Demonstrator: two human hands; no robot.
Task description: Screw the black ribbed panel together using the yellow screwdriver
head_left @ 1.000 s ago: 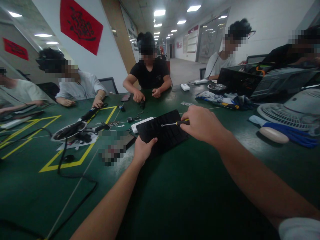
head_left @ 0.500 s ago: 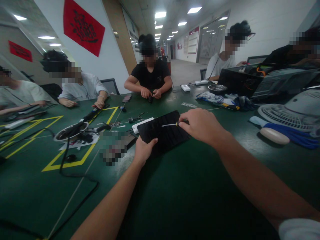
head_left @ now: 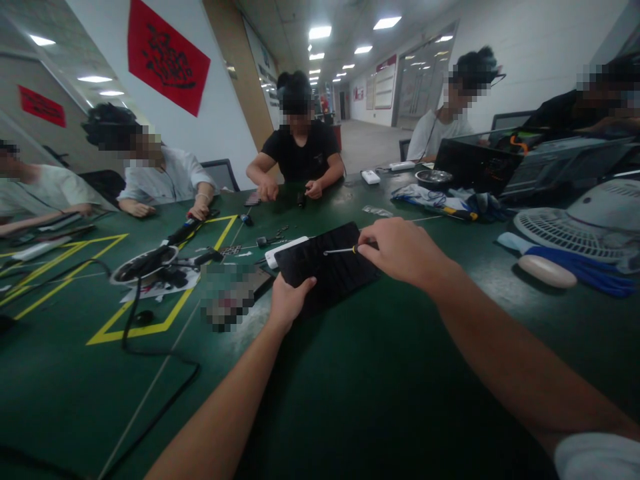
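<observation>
Green tabletop (head_left: pixel 400 373), screwdriver (head_left: pixel 343 251) between right fingers (head_left: pixel 371 233)

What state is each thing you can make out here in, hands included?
Left hand: closed on black panel
Right hand: closed around screwdriver
Black panel: held, thumb on top
Screwdriver: held, tip over panel, contact unclear
White power strip: partly hidden
Metal bowl: upright
Fan: running or off, unclear

Screwdriver (head_left: pixel 341 251) in my right hand (head_left: pixel 400 250)
My left hand (head_left: pixel 288 300) grips the black panel (head_left: pixel 327 277) beneath it, a white power strip (head_left: pixel 275 257) just beyond that hold.
</observation>
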